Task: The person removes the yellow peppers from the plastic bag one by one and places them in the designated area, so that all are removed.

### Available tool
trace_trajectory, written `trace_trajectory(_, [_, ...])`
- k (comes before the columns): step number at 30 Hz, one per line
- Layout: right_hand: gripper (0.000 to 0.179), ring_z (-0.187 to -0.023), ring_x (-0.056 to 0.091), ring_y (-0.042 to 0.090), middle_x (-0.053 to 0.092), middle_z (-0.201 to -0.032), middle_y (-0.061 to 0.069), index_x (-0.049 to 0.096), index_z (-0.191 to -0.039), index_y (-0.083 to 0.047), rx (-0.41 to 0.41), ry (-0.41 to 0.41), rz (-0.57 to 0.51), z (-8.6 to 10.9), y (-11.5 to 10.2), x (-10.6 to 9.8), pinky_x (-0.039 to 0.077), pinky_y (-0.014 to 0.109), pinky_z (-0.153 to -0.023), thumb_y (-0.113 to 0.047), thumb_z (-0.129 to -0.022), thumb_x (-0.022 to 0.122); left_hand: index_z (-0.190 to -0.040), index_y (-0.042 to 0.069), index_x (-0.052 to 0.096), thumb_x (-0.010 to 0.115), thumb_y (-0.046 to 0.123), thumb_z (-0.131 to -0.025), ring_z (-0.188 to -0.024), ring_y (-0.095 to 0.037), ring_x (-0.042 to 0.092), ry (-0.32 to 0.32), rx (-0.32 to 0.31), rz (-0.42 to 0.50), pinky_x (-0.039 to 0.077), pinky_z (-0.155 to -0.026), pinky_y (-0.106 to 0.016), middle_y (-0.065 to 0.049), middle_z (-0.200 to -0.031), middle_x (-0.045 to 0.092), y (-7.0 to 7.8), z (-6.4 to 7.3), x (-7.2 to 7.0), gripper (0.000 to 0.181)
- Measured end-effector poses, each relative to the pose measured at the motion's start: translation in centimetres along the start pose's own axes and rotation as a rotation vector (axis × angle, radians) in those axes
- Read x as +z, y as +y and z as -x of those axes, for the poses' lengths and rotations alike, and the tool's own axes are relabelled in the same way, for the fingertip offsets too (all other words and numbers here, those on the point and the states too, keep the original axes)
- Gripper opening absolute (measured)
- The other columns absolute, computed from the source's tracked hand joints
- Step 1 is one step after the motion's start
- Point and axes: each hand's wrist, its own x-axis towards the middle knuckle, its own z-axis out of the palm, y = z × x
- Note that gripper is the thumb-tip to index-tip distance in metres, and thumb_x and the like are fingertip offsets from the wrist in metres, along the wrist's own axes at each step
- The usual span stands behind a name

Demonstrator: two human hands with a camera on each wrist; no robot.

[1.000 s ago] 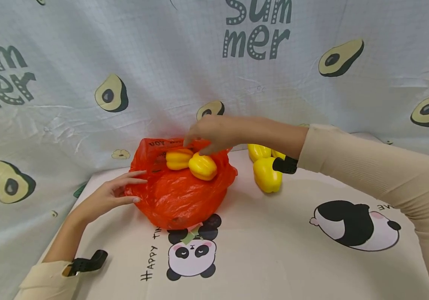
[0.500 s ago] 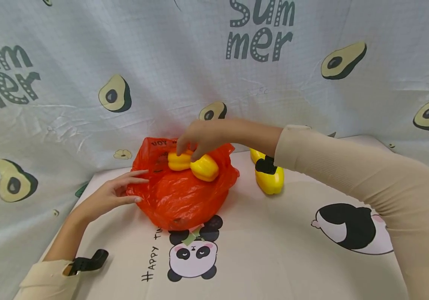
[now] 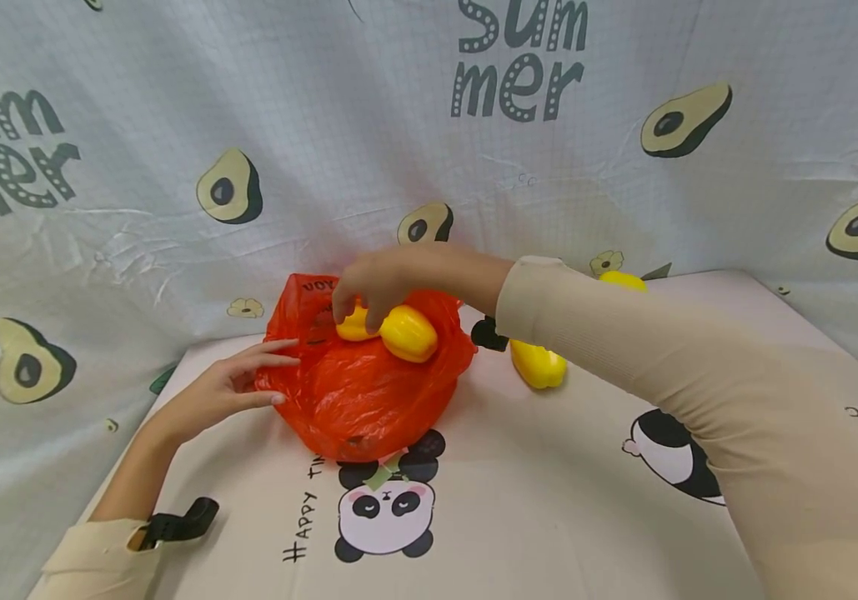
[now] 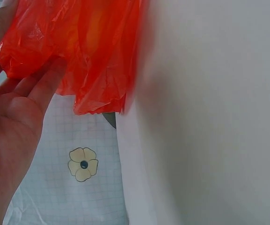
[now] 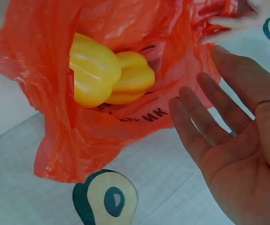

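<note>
A red plastic bag (image 3: pixel 368 400) stands on the table with its mouth turned toward me. Two yellow bell peppers (image 3: pixel 409 333) lie inside it, side by side. At the bag's left rim, my left hand (image 3: pixel 211 400) holds the plastic, fingers and thumb around the edge; the left wrist view shows the red film (image 4: pixel 92 56) over the fingers. Over the back of the bag's mouth hovers my right hand (image 3: pixel 379 283), in front of part of the farther pepper. In the right wrist view this hand (image 5: pixel 237 122) has loosely bent fingers, holds nothing, and is apart from the peppers (image 5: pixel 95 70).
Right of the bag, a yellow bell pepper (image 3: pixel 539 365) lies on the table (image 3: pixel 534 500). More yellow (image 3: pixel 624 281) shows behind my right sleeve (image 3: pixel 624 350), mostly hidden. A printed curtain (image 3: pixel 323 125) hangs close behind the bag.
My right hand has moved left across the bag's mouth, and its sleeve now covers more of the peppers on the right. The left hand and the bag have stayed nearly still.
</note>
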Motion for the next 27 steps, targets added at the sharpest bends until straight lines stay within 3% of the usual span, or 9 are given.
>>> trace_trajectory(5, [0.044,-0.123,0.058,0.015,0.062,-0.137,-0.002,0.064,-0.138,-0.021,0.009,-0.058,-0.073,-0.9,0.6,0.1,0.052,0.025,-0.097,-0.021,-0.095,0.074,-0.138,0.003,0.061,0.074,0.021,-0.094,-0.148,-0.041,0.027,-0.006,0.002,0.007,0.046,-0.094,-0.014,-0.013,-0.159,0.041,0.0,-0.1,0.0,0.049])
trace_trajectory(13, [0.048,-0.126,0.056,0.019,0.057,-0.143,0.003,0.059,-0.141,-0.02,0.055,-0.149,-0.394,-2.6,1.7,0.4,0.051,0.041,-0.104,-0.017,-0.095,0.072,-0.138,0.003,0.061,0.074,0.02,-0.094,-0.148,-0.04,0.026,-0.008,0.011,0.012,0.045,-0.095,-0.012,-0.013,-0.158,0.041,0.0,-0.2,0.1,0.048])
trace_trajectory(23, [0.057,-0.141,0.039,0.02,0.047,-0.153,0.0,0.054,-0.147,-0.029,0.215,-0.223,-0.281,-3.6,4.1,0.6,0.038,0.041,-0.115,-0.02,-0.095,0.073,-0.136,0.01,0.064,0.074,0.02,-0.094,-0.148,-0.037,0.027,-0.007,0.031,-0.02,0.042,-0.097,-0.01,-0.011,-0.158,0.042,0.0,-0.2,-0.1,0.045])
trace_trajectory(27, [0.059,-0.141,0.037,0.021,0.044,-0.155,-0.003,0.053,-0.148,-0.035,0.285,-0.252,-0.252,-3.6,5.2,1.0,0.038,0.042,-0.115,-0.021,-0.095,0.073,-0.137,0.007,0.063,0.075,0.02,-0.094,-0.148,-0.038,0.026,-0.009,0.027,-0.01,0.042,-0.097,-0.011,-0.011,-0.158,0.042,0.0,-0.2,-0.1,0.047])
